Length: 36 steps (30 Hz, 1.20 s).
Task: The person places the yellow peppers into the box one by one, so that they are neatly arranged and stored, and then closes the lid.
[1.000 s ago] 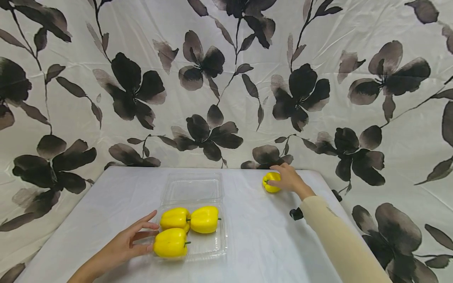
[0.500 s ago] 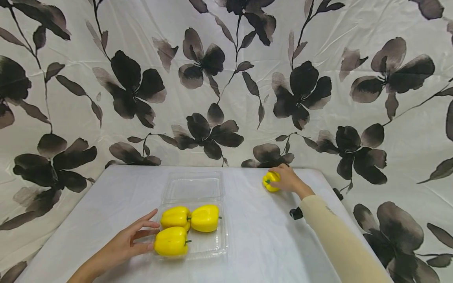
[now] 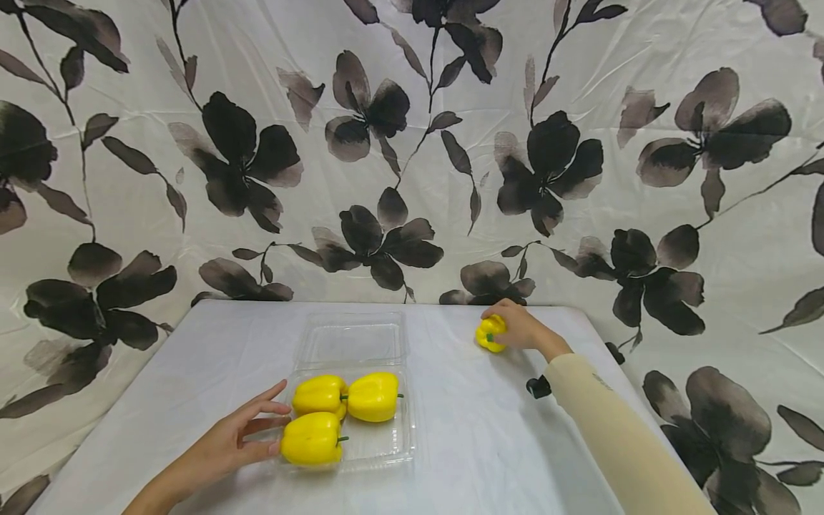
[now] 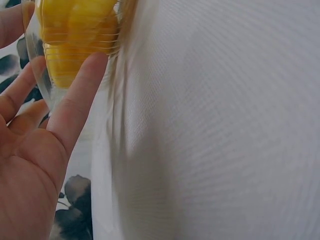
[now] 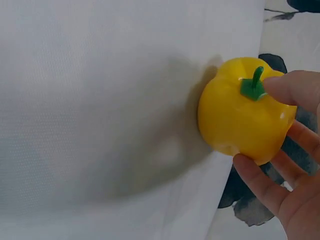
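At the back right of the table, my right hand (image 3: 524, 327) holds a yellow bell pepper (image 3: 489, 335). In the right wrist view the thumb presses beside the green stem of this bell pepper (image 5: 235, 117), and the fingers curl round its other side. Toward the front left lies a hinged clear plastic container (image 3: 386, 449), its lid (image 3: 350, 345) folded back. Three more yellow bell peppers (image 3: 373, 398) rest in its base, stems pointing right. My left hand (image 3: 225, 438) has its fingers loosely extended along the container's left side; a fingertip (image 4: 97, 62) meets the clear ribbed wall.
A white cloth covers the table (image 3: 463, 429). Under the right forearm sits a small black object (image 3: 538, 388). A floral curtain (image 3: 412, 157) hangs directly behind the table's far edge.
The right hand and its bell pepper have shifted slightly left, and the pepper has turned so its stem end faces more toward the camera. My left hand and the container stay put.
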Available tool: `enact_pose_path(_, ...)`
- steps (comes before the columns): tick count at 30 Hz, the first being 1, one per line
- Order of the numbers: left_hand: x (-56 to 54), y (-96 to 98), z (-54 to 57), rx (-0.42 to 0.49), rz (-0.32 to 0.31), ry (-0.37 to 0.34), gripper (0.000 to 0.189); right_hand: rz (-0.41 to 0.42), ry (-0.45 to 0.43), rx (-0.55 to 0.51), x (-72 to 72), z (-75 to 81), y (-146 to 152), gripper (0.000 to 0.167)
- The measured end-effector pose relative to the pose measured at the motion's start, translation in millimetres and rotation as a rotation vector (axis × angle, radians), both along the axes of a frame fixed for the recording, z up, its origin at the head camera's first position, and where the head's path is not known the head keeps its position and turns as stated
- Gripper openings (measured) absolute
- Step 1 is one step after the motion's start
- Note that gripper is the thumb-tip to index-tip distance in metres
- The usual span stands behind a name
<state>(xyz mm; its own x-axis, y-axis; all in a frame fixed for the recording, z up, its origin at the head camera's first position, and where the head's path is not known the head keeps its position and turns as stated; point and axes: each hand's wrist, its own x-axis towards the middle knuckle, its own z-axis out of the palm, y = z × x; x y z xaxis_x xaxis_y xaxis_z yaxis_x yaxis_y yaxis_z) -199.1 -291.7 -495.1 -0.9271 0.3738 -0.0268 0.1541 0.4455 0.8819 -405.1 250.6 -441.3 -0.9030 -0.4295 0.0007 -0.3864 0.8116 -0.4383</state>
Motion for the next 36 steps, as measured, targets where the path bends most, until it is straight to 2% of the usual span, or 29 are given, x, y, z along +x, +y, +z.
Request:
enact_pose_path(6,0.0,-1.6,-1.3,0.015,-0.016,0.013,0.049,0.013,0.034,-0.026,0.4,-1.9,-6,0.021)
enact_pose_path(12,-1.6,-0.3,0.4,0.013,-0.023,0.017,0.05,-0.009,0.05,-0.043,-1.6,-9.8,-6,0.015)
enact_pose_path(19,-1.1,-0.2,0.9,0.011,-0.026,0.008,0.05,0.001,0.085,-0.029,-2.8,-14.5,-3,0.024)
enact_pose_path(26,-0.4,0.7,0.8,0.006,-0.012,0.01,0.05,0.001,0.062,-0.045,-1.9,-13.1,2,0.039)
enact_pose_path(31,-0.6,-0.1,-1.0,0.0,-0.014,0.023,0.05,0.038,0.053,-0.055,0.6,-10.8,6,0.044)
enact_pose_path(36,-0.7,-0.8,-1.7,0.001,-0.015,0.026,0.05,0.096,0.073,-0.016,1.8,-7.5,8,0.043)
